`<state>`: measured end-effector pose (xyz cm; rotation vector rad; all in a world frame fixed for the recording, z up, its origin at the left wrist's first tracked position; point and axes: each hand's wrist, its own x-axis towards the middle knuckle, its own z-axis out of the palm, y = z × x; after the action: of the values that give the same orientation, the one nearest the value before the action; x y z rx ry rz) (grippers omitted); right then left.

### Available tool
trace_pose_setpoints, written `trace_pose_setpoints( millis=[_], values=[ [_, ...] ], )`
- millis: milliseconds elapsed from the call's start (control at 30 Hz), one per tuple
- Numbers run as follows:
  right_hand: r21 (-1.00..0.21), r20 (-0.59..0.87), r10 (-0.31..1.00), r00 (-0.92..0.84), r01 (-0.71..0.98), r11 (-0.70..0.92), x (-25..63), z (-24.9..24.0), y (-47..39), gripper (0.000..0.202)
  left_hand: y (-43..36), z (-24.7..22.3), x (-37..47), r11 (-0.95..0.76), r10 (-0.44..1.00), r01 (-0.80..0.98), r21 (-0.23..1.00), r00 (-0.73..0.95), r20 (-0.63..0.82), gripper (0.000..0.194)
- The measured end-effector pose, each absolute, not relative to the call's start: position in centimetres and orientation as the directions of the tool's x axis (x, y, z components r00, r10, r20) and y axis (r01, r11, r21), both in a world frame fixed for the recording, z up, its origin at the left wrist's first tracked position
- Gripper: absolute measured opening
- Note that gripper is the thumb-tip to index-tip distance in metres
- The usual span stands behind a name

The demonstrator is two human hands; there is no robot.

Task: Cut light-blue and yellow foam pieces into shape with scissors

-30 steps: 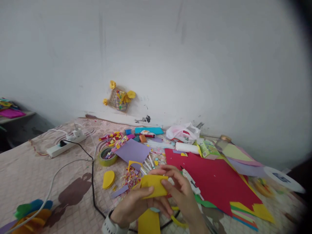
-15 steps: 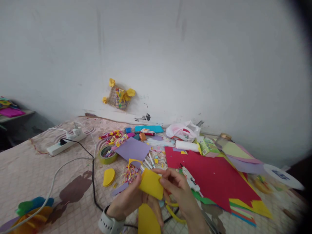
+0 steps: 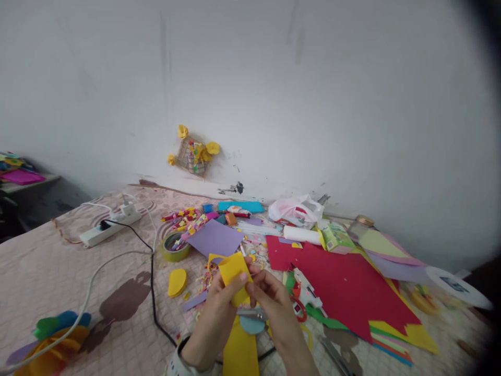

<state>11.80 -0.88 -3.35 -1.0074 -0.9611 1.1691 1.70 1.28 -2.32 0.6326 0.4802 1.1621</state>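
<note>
Between my two hands is a folded piece of yellow paper (image 3: 234, 267), held up over the table. My left hand (image 3: 219, 313) grips it with the thumb lying across its front. The fingers of my right hand (image 3: 276, 308) pinch its right edge. Below them a longer yellow strip (image 3: 240, 350) lies on the cloth, with a light blue round piece (image 3: 251, 325) near its top end. Scissors with red handles (image 3: 299, 309) lie partly hidden behind my right hand. To the left rests a rounded yellow paper piece (image 3: 177, 282).
Red card (image 3: 344, 287) covers the right side, with a white glue gun (image 3: 307, 290) at its edge. A purple sheet (image 3: 216, 237) and a tape roll (image 3: 175, 248) lie left of centre. Cables run from a power strip (image 3: 110, 228). Yellow-orange petals (image 3: 55, 347) sit front left.
The yellow paper has been turned more upright and sits a little higher. My left thumb has moved onto its front. The scissors' red handles now show beside my right hand.
</note>
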Motion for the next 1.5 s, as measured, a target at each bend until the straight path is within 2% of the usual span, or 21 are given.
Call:
trace_pose_setpoints(
  millis=[133, 233, 400, 533, 600, 667, 767, 867, 967, 1100, 1300, 1433, 1500],
  values=[
    [-0.987, 0.094, 0.993, 0.068, -0.123, 0.101, 12.4, -3.1, -1.0, 0.026, 1.0, -1.3, 1.5, 0.275, 0.955, -0.681, 0.678, 0.278, -0.107, 0.019],
    [-0.995, 0.094, 0.989, 0.118, -0.002, 0.095, 13.9, -2.7, -1.3, 0.024, 1.0, -1.1, 1.4, 0.295, 0.952, -0.646, 0.704, 0.264, -0.156, 0.016],
    [-0.981, 0.194, 0.939, 0.285, 0.069, 0.182, 15.7, -2.2, -1.9, 0.021, 0.4, -1.2, 1.6, 0.336, 0.916, -0.549, 0.765, 0.381, -0.129, 0.016],
    [-0.969, 0.242, 0.938, 0.248, 0.119, 0.218, 15.8, -1.7, -2.5, 0.017, -0.4, -0.9, 2.1, 0.395, 0.869, -0.508, 0.765, 0.477, -0.132, 0.014],
    [-0.953, 0.287, 0.943, 0.167, 0.151, 0.263, 15.9, -1.4, -2.8, 0.025, -0.6, -0.6, 2.1, 0.418, 0.868, -0.521, 0.744, 0.47, -0.158, 0.015],
    [-0.936, 0.321, 0.946, 0.041, 0.167, 0.31, 16.1, -1.2, -3.0, 0.053, -0.7, -0.3, 2.1, 0.45, 0.867, -0.55, 0.704, 0.458, -0.196, 0.014],
    [-0.929, 0.311, 0.938, -0.154, 0.158, 0.334, 16.2, -1.5, -3.2, 0.097, -0.6, -0.2, 1.9, 0.492, 0.852, -0.594, 0.636, 0.48, -0.21, 0.013],
    [-0.922, 0.334, 0.911, -0.24, 0.117, 0.369, 15.8, -2.0, -3.2, 0.112, -0.8, 0.0, 1.8, 0.549, 0.821, -0.612, 0.569, 0.521, -0.232, 0.015],
    [-0.91, 0.387, 0.886, -0.255, 0.049, 0.411, 15.1, -2.2, -3.2, 0.113, -1.5, 0.2, 2.0, 0.615, 0.778, -0.585, 0.528, 0.558, -0.288, 0.018],
    [-0.907, 0.411, 0.881, -0.234, -0.005, 0.422, 14.7, -2.0, -3.3, 0.105, -2.1, 0.6, 2.3, 0.654, 0.751, -0.558, 0.512, 0.561, -0.349, 0.02],
    [-0.91, 0.414, 0.887, -0.206, -0.058, 0.411, 14.8, -2.2, -3.6, 0.097, -2.1, 0.6, 2.4, 0.66, 0.74, -0.555, 0.506, 0.595, -0.312, 0.021],
    [-0.909, 0.414, 0.885, -0.213, -0.056, 0.413, 14.7, -2.2, -3.5, 0.112, -2.3, 0.7, 2.3, 0.588, 0.801, -0.585, 0.559, 0.515, -0.305, 0.015],
    [-0.903, 0.43, 0.887, -0.168, -0.073, 0.424, 14.7, -2.1, -3.2, 0.111, -2.2, 0.7, 2.1, 0.49, 0.866, -0.609, 0.624, 0.419, -0.272, 0.014]
  ],
)
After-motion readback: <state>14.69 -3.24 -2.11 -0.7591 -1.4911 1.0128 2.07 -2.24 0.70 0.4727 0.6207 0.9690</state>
